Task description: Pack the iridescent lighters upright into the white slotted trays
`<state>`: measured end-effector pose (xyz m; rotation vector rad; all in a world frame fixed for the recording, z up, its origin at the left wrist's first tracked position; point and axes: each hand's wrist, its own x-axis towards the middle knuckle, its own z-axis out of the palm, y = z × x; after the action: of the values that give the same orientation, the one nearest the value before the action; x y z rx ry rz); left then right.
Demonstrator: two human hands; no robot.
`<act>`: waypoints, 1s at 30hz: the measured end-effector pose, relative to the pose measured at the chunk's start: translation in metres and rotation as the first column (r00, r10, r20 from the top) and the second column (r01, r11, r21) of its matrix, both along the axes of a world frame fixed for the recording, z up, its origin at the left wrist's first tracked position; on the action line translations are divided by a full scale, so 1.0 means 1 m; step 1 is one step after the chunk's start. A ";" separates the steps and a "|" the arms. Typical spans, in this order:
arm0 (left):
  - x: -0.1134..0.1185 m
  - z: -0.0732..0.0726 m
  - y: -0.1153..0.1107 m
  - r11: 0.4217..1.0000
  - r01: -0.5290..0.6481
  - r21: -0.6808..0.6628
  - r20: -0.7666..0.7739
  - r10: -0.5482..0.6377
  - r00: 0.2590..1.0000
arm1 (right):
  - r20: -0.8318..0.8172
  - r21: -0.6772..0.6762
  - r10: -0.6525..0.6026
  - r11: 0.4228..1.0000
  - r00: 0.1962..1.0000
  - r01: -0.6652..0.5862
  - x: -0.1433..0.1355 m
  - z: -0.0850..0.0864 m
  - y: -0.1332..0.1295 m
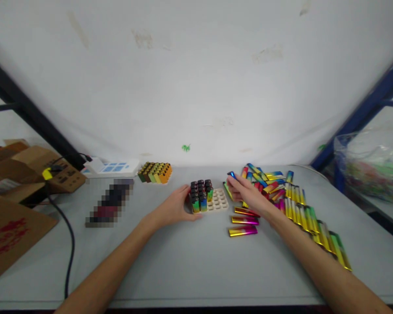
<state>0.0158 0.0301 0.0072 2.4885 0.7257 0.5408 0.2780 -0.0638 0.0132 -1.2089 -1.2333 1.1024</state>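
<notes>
A white tray with round holes lies in the middle of the table. Several lighters with dark ends and green, blue and yellow bodies stand upright in its left part. My left hand is wrapped around the tray's left end, thumb at the front and fingers behind. Just beyond the tray's right end, my right hand pinches a shiny blue lighter case, mostly covered by the fingers. Beside and behind that hand is a loose heap of shiny metallic lighter cases in blue, gold, red and green.
Gold and magenta cases lie before my right hand; a row of gold-green ones runs along my forearm. Further left are a block of lighters, a power strip, a blurred-out object, cardboard boxes and a black cable.
</notes>
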 end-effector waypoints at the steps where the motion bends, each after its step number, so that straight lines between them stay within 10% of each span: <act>1: 0.000 0.000 0.000 1.000 0.006 0.000 -0.017 -0.006 1.000 | 0.002 -0.012 -0.040 0.999 0.999 0.040 -0.005 0.001 -0.002; 10: -0.002 0.002 -0.001 1.000 0.010 -0.021 -0.021 -0.010 1.000 | 0.350 0.162 -0.358 0.933 0.866 0.321 -0.020 0.006 -0.011; 26: 0.000 0.005 -0.002 0.999 0.018 -0.038 -0.016 -0.018 1.000 | 0.359 0.228 -0.245 0.959 0.901 0.170 -0.020 0.006 -0.014; 30: 0.001 0.005 -0.002 1.000 0.001 -0.030 -0.033 -0.002 0.999 | 0.532 0.377 -0.288 0.922 0.796 0.081 -0.016 0.010 -0.016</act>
<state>0.0166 0.0279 0.0122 2.4751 0.7391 0.4855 0.2620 -0.0799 0.0236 -1.4077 -1.6386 0.3366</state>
